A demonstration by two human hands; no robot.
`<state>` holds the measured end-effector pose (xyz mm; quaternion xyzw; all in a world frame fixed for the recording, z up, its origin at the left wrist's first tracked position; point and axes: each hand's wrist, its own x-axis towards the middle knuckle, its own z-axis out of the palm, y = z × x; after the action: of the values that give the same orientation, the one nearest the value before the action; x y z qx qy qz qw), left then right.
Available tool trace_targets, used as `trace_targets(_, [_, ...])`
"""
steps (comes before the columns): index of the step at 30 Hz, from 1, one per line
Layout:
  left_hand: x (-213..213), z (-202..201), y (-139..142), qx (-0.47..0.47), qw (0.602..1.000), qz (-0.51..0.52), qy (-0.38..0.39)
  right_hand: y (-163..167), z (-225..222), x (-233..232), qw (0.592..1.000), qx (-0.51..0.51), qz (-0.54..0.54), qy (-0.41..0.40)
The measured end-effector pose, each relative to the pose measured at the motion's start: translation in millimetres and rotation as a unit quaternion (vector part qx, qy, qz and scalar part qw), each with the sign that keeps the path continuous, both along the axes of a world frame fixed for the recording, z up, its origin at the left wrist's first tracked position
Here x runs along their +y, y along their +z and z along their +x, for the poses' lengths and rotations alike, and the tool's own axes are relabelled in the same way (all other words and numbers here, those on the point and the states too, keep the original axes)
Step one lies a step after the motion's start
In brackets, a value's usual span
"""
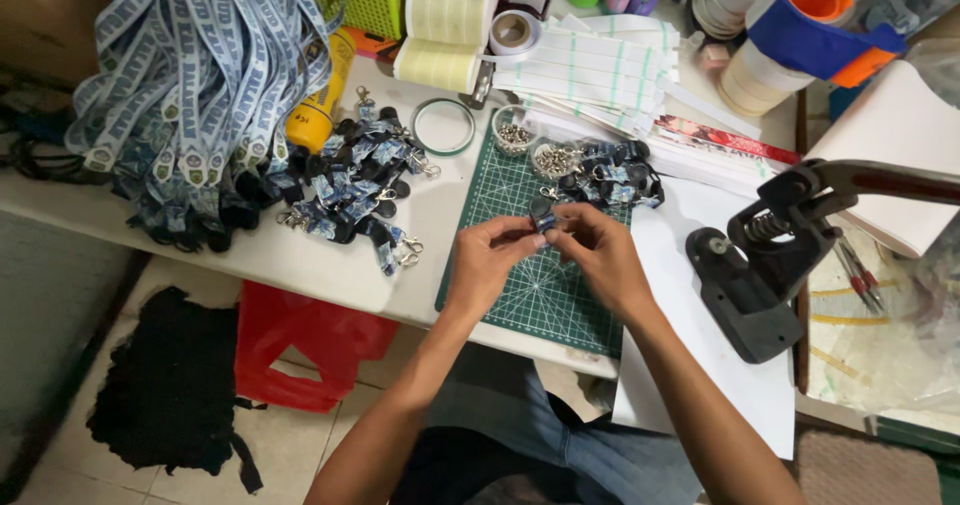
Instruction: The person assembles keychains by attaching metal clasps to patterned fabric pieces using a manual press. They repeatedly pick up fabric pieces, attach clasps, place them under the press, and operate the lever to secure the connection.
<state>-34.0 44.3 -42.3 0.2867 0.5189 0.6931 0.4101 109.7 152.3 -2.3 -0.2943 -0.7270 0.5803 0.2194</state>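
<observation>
My left hand and my right hand meet over a green cutting mat. Both pinch one small lanyard piece, a short blue patterned strap with a black clip. Just beyond my fingers lies a heap of similar strap pieces with black buckles and metal hooks. Two small round dishes of metal parts sit at the mat's far edge. Another pile of finished strap ends lies to the left on the white table.
A thick bundle of blue lanyards hangs over the table's left end. A black hand press stands on white paper at right. Tape rolls, stacked white strips and a yellow bottle crowd the back. A red bag lies on the floor.
</observation>
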Motion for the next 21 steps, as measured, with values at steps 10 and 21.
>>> trace_targets(10, [-20, -24, 12, 0.081, 0.991, 0.041, 0.102, 32, -87, 83, 0.886, -0.155, 0.436, 0.019])
trace_targets(21, [-20, -34, 3, 0.086, 0.987, 0.041, 0.128, -5, -158, 119, 0.776, -0.365, 0.511, 0.065])
